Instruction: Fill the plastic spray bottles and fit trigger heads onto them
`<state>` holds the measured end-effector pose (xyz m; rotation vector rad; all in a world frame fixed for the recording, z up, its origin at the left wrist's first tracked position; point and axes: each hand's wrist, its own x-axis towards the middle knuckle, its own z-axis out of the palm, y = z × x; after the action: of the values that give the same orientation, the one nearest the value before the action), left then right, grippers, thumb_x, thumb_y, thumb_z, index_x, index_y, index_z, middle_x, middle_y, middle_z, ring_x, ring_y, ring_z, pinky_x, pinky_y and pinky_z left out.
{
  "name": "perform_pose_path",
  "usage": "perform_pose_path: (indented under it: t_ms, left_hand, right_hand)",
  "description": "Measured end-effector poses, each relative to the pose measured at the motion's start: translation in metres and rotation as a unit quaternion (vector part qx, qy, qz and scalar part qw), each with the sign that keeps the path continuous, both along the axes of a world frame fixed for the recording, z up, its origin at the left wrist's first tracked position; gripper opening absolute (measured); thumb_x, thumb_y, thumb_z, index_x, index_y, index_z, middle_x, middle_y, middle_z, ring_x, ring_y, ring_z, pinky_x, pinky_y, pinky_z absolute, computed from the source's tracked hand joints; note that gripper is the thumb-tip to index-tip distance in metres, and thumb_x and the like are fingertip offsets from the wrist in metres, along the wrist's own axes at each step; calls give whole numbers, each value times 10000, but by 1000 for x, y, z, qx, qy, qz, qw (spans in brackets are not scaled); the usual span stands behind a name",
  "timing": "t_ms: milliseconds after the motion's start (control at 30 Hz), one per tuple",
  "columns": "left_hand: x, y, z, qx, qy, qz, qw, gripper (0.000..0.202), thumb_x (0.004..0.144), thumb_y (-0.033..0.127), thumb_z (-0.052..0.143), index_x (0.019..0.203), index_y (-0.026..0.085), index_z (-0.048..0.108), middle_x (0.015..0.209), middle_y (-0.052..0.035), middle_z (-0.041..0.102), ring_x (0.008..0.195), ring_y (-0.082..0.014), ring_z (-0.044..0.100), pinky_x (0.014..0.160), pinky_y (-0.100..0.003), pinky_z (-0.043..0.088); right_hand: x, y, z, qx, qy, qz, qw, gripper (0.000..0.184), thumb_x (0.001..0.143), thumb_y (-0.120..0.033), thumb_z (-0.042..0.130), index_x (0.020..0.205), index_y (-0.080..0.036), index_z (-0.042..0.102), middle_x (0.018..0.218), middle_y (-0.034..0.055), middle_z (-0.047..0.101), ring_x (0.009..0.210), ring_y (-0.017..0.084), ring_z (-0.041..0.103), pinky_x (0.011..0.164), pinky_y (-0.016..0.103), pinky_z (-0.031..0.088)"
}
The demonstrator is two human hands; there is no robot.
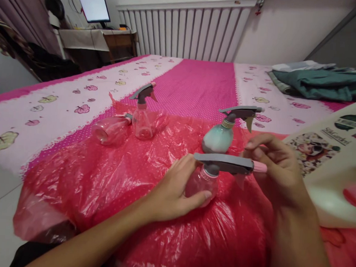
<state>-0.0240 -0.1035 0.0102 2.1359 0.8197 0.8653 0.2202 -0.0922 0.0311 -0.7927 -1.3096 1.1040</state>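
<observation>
On the bed (206,82), a red plastic sheet (101,177) is spreading over the part nearest the person and lying in shiny creases. Near the middle of the sheet, the left hand (177,190) is grasping a small clear trigger spray bottle (201,183) around its rounded body, the thumb pressing on the near side. The bottle's grey trigger head (227,163) is pointing right, ending in a pink nozzle (259,167). The right hand (281,165) is hovering just beside this nozzle, its fingers curling and the thumb and forefinger drawing close together; whether it is holding anything, one cannot tell.

Toward the sheet's far edge, a spray bottle with pale turquoise contents (218,138) is standing upright behind the grasped one. Near the far left corner of the sheet, a clear spray bottle with a pink collar (142,125) is standing upright, and a pink-tinted spray bottle (109,128) is lying on its side just beside it.

A large cream jug (323,192) with a floral label (313,153) is standing at the right, near the right hand. Dark green folded cloth (321,82) is resting toward the bed's far right corner. Beyond the far edge, a white radiator (185,32) is lining the wall, and a monitor (94,3) is glowing on a tabletop (83,39) at the far left.
</observation>
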Motion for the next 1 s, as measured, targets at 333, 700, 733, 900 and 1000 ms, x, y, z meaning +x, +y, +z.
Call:
perform_pose_path:
  t_ms: [333,700,733,900,1000]
  left_hand:
    - [-4,2,-1,-20,-12,45,999,411,989,414,640,1319,234,475,1266,-104,595,1168,-298,589,1048,-494,481]
    - [-2,-2,2,-37,-23,33,999,360,989,373,627,1300,240,501,1282,-104,597,1171,-302,590,1056,-524,477]
    - [-2,-2,1,-40,-28,32,998,380,987,378,627,1317,244,495,1289,-106,594,1177,-304,589,1062,-533,478]
    - [-2,0,-8,-44,-52,27,997,490,989,380,639,1422,272,437,1323,-116,585,1205,-307,586,1077,-531,485]
    - [-2,2,-10,-43,-58,25,997,520,974,369,668,1431,273,440,1340,-119,582,1214,-311,580,1074,-523,482]
  right_hand:
    - [6,-10,5,-29,-19,186,982,106,925,-369,785,1005,-300,777,876,56,793,711,252,776,723,408,651]
    - [10,-7,1,-19,-57,297,953,372,980,-453,729,1345,-376,720,1253,71,767,1119,245,765,1003,380,606]
    - [8,-6,2,-17,-58,309,949,397,984,-459,725,1372,-376,704,1276,69,758,1164,250,748,1026,394,596]
    - [-3,-7,10,-13,-58,337,939,430,987,-434,729,1409,-369,678,1348,55,721,1270,259,688,1087,424,557]
    - [-2,-9,11,-15,-61,340,938,445,980,-431,737,1416,-366,673,1385,54,700,1299,265,669,1103,427,549]
